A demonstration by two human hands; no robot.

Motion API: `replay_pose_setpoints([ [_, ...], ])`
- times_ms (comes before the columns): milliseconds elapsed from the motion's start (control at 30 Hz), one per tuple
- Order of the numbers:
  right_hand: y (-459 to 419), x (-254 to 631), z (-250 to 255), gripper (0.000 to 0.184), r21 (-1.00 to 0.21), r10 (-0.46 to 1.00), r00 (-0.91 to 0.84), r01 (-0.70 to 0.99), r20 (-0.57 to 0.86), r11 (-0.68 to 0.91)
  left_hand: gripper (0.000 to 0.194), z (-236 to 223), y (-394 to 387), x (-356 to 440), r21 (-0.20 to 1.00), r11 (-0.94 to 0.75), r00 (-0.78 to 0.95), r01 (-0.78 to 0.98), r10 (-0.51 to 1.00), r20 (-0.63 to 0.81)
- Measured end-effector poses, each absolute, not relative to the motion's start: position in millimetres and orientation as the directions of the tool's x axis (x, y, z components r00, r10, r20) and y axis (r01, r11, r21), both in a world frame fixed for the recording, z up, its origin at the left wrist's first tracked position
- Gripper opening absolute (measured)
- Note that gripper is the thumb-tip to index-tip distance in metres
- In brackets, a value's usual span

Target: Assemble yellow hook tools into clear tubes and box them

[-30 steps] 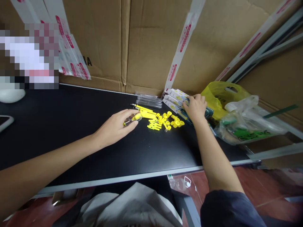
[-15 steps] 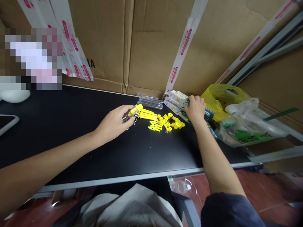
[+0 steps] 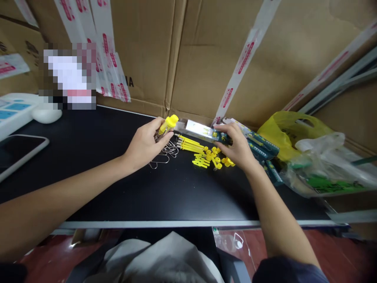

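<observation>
Packet (image 3: 203, 131) held in right hand's (image 3: 237, 147) grip.

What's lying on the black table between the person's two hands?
In the head view, between the left hand and right hand lie loose yellow plastic parts and some wire clips on the black table.

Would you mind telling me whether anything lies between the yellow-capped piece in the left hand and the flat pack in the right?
Nothing visible: the yellow-capped piece and the flat pack face each other across open air above the table.
</observation>
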State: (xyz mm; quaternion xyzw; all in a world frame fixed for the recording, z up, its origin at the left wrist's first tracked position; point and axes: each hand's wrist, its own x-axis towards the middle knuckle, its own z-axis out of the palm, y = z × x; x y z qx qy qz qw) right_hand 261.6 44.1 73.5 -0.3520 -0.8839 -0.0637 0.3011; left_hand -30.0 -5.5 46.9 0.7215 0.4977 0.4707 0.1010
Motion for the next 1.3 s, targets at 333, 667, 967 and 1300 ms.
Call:
replay_pose_setpoints([
  [333, 29, 249, 77, 0.035, -0.197, 0.557, -0.627, 0.550, 0.544, 0.812, 0.024, 44, -2, -31, 0.684, -0.530, 0.079, 0.501, 0.815, 0.573],
  [667, 28, 251, 79, 0.035, -0.197, 0.521, -0.626, 0.512, 0.580, 0.836, 0.030, 37, 4, -31, 0.746, -0.589, 0.107, 0.311, 0.802, 0.588],
  [967, 22, 250, 83, 0.032, -0.217, 0.519, -0.652, 0.488, 0.553, 0.845, 0.040, 41, 3, -32, 0.607, -0.667, 0.188, 0.432, 0.725, 0.663],
  [1300, -25, 213, 83, 0.063, -0.058, 0.677, -0.616, 0.721, 0.403, 0.691, 0.036, 32, -7, -22, 0.641, -0.666, 0.301, 0.382, 0.745, 0.596],
])
